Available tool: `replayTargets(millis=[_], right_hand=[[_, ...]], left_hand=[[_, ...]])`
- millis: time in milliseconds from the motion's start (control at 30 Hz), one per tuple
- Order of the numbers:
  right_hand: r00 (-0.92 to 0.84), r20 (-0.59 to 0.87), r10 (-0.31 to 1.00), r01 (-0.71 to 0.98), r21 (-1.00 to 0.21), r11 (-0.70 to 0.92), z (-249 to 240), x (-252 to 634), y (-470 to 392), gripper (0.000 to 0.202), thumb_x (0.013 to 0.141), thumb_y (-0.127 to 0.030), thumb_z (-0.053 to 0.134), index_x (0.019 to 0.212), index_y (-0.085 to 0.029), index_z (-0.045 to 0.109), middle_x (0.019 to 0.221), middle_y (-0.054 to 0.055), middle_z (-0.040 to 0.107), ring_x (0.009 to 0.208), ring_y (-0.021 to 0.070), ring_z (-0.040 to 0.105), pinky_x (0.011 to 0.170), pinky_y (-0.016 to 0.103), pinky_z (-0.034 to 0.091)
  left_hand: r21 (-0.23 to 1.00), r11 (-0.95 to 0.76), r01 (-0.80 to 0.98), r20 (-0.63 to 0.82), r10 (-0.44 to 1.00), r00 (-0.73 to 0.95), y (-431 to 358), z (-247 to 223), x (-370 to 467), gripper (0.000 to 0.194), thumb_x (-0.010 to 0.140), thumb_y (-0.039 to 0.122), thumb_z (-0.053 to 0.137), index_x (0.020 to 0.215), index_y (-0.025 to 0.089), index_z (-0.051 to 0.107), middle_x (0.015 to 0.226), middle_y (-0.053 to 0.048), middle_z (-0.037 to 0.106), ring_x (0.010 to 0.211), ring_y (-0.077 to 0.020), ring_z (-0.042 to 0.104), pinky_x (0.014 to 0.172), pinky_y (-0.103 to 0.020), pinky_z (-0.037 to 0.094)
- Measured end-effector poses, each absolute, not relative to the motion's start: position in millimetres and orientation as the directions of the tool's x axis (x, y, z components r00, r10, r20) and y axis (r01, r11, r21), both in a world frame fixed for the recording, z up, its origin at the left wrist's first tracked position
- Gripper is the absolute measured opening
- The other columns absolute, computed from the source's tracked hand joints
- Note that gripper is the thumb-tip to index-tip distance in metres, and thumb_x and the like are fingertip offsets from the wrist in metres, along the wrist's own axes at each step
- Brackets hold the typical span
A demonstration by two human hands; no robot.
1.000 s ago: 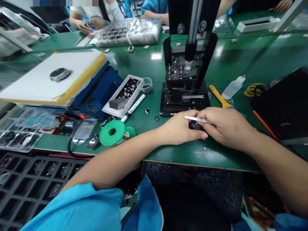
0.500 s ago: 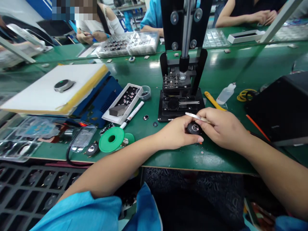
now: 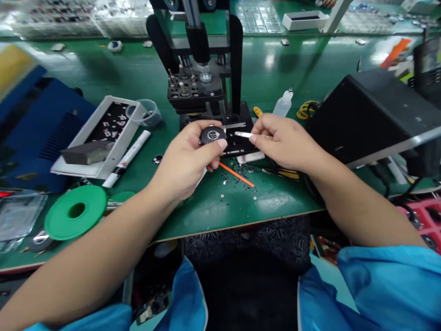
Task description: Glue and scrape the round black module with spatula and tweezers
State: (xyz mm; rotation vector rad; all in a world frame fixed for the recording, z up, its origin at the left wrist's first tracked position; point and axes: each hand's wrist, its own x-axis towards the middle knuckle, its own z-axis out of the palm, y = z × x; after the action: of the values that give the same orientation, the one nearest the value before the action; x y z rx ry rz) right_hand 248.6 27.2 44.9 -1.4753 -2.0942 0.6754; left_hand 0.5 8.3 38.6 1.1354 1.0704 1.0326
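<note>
My left hand [image 3: 186,161] grips a round black watch case [image 3: 208,135] between thumb and fingers, its face with a small round pattern turned up. To the right, my right hand [image 3: 287,140] pinches a slim white tool [image 3: 243,134]; its tip points left toward the watch case and stays apart from it. Whether the tool is tweezers or a stick I cannot tell. Just behind both hands is the black base of a hand press [image 3: 196,87]. An orange stick [image 3: 237,174] lies below them on the green bench, among tiny dark scraps and small round pieces.
To the left are a white box [image 3: 119,133] of small parts with a grey block, a clear cup [image 3: 151,115], a white marker [image 3: 127,158] and a green spool [image 3: 58,214]. A squeeze bottle [image 3: 284,104] and a black machine [image 3: 382,110] stand at right. The bench edge runs close in front.
The view has swung right and down. My hands have parted: the white tool has come away from the watch case, which my left hand still holds. The orange stick now shows more fully.
</note>
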Motion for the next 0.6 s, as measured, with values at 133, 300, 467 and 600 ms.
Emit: replayTargets(millis=[133, 300, 467, 600], right_hand=[[-0.428, -0.119, 0.896, 0.752, -0.597, 0.280, 51, 244, 24, 0.018, 0.105, -0.010, 0.080, 0.096, -0.023, 0.073, 0.083, -0.006, 0.073, 0.077, 0.0148, 0.064, 0.078, 0.033, 0.045], [-0.445, -0.154, 0.882, 0.801, -0.510, 0.315, 55, 248, 24, 0.024, 0.108, -0.020, 0.087, 0.090, -0.023, 0.071, 0.080, -0.005, 0.072, 0.075, 0.0157, 0.061, 0.076, 0.034, 0.041], [-0.501, -0.229, 0.834, 0.823, -0.425, 0.378, 58, 255, 26, 0.027, 0.097, -0.016, 0.091, 0.082, -0.024, 0.070, 0.080, -0.003, 0.073, 0.074, 0.0175, 0.061, 0.072, 0.035, 0.039], [-0.526, -0.270, 0.806, 0.831, -0.366, 0.419, 56, 253, 25, 0.023, 0.093, -0.011, 0.083, 0.079, -0.024, 0.070, 0.084, -0.001, 0.073, 0.077, 0.0186, 0.062, 0.070, 0.036, 0.038]], left_hand=[[0.981, 0.142, -0.130, -0.120, 0.979, 0.162, 7, 40, 2, 0.050, 0.083, 0.021, 0.097, 0.125, 0.023, 0.070, 0.075, 0.006, 0.066, 0.060, -0.0123, 0.056, 0.059, -0.028, 0.043], [0.982, 0.149, -0.115, -0.123, 0.970, 0.209, 6, 39, 4, 0.059, 0.078, 0.026, 0.102, 0.127, 0.023, 0.071, 0.076, 0.007, 0.066, 0.060, -0.0124, 0.056, 0.058, -0.028, 0.043], [0.984, 0.149, -0.093, -0.124, 0.965, 0.231, 5, 37, 4, 0.060, 0.080, 0.026, 0.101, 0.131, 0.022, 0.070, 0.079, 0.007, 0.066, 0.060, -0.0120, 0.055, 0.058, -0.028, 0.042], [0.988, 0.134, -0.082, -0.111, 0.965, 0.239, 4, 36, 4, 0.056, 0.082, 0.026, 0.099, 0.130, 0.024, 0.070, 0.081, 0.006, 0.065, 0.060, -0.0123, 0.055, 0.058, -0.030, 0.042]])
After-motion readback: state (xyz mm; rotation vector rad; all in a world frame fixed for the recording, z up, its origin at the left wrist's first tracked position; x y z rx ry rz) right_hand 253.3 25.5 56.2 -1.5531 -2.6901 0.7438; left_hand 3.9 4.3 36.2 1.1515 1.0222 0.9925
